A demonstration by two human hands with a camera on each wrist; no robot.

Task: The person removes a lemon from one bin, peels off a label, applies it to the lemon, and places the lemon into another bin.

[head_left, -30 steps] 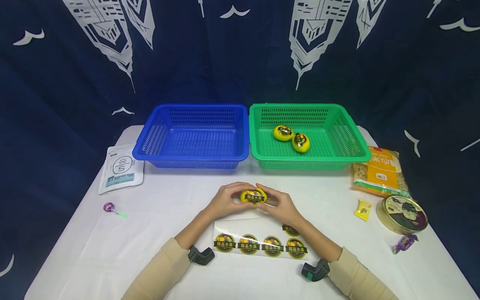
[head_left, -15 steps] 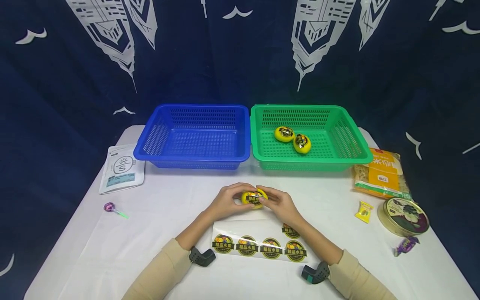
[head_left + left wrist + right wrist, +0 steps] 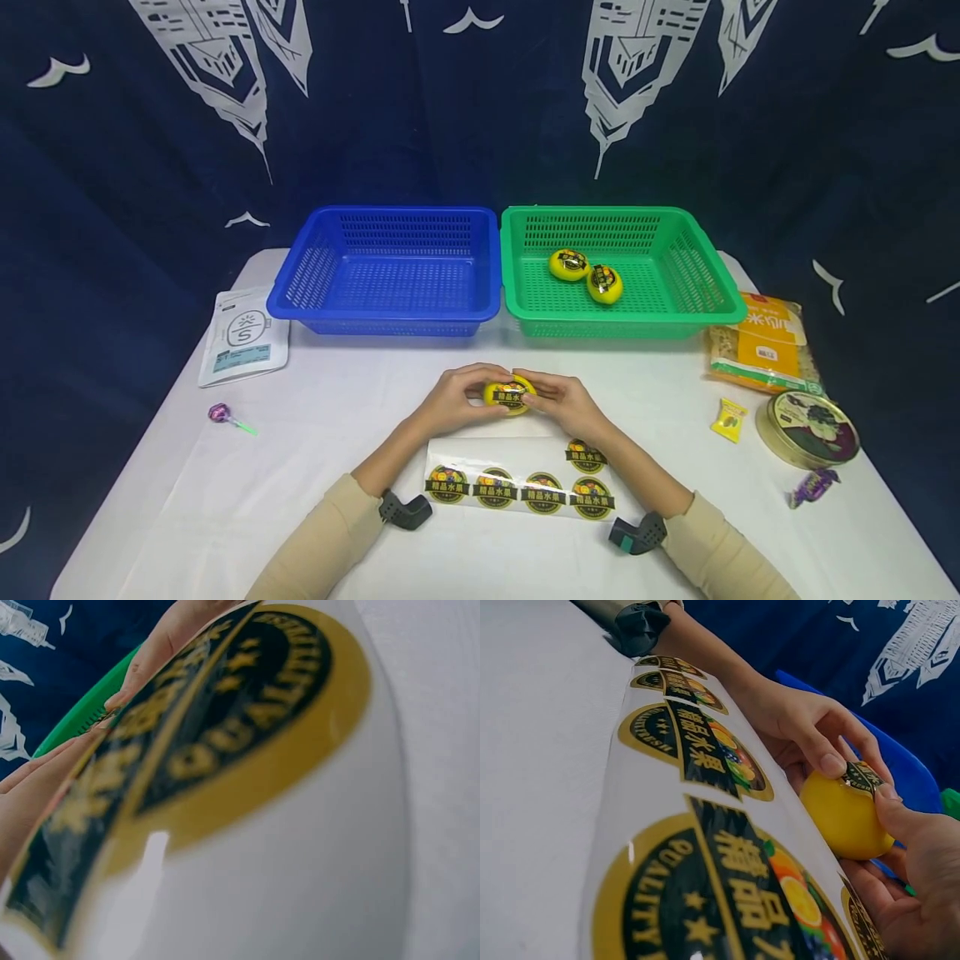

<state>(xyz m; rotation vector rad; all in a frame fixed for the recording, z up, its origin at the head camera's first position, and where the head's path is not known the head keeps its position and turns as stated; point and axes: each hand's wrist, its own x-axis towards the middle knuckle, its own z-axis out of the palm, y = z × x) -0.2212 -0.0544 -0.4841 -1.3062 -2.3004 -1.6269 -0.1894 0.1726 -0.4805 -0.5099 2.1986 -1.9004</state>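
A yellow lemon (image 3: 508, 395) with a black-and-gold fruit label (image 3: 511, 397) on its near side sits between my two hands above the table. My left hand (image 3: 456, 402) holds it from the left, thumb in front and fingers behind. From the right, my right hand (image 3: 567, 406) pinches it, its thumb on the label's right edge; the right wrist view shows this thumb (image 3: 900, 814) on the label. Just in front lies a clear-backed sheet of matching stickers (image 3: 487, 457), a row along its near edge and one more at the right. The lemon is hidden in the left wrist view.
Behind stand a blue basket (image 3: 382, 318) and a green basket (image 3: 622, 320) with two labelled lemons (image 3: 587, 276). A white pouch (image 3: 243, 337) and a lollipop (image 3: 228, 417) lie left. At right are a grain bag (image 3: 765, 343), a round tin (image 3: 808, 429) and two wrapped candies (image 3: 728, 419).
My right thumb has moved from the lemon's lower edge up onto the label's right side. My right forearm has shifted slightly right. The left hand keeps its hold.
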